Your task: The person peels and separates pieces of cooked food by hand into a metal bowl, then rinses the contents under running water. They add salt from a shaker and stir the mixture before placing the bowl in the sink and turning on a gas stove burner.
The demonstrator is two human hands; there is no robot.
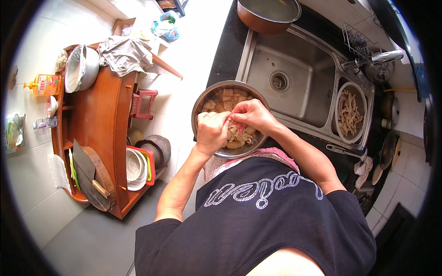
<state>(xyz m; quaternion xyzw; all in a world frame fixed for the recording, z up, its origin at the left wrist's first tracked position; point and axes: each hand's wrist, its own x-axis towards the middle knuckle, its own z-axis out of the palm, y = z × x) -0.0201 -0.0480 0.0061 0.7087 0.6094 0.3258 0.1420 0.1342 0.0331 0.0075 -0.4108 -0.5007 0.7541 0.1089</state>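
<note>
Before me a stainless steel bowl (243, 151) holds wet, pale pieces that look like raw meat (236, 140). My left hand (213, 132) is over the bowl's middle, its fingers curled around a small pale piece. From the other side, my right hand (253, 115) pinches at the same piece, fingertips touching those of my left hand. Most of the piece is hidden by my fingers. The bowl rests at the counter's edge, against a pink-and-white apron (281, 155).
Right of the bowl lies a steel sink (290, 69), with a white strainer (361, 132) of chicken feet (348, 114) in its side basin. A brown pot (259, 22) stands beyond. On the left, a wooden cabinet (100, 103) carries a cleaver (83, 162) and a round chopping board (100, 169).
</note>
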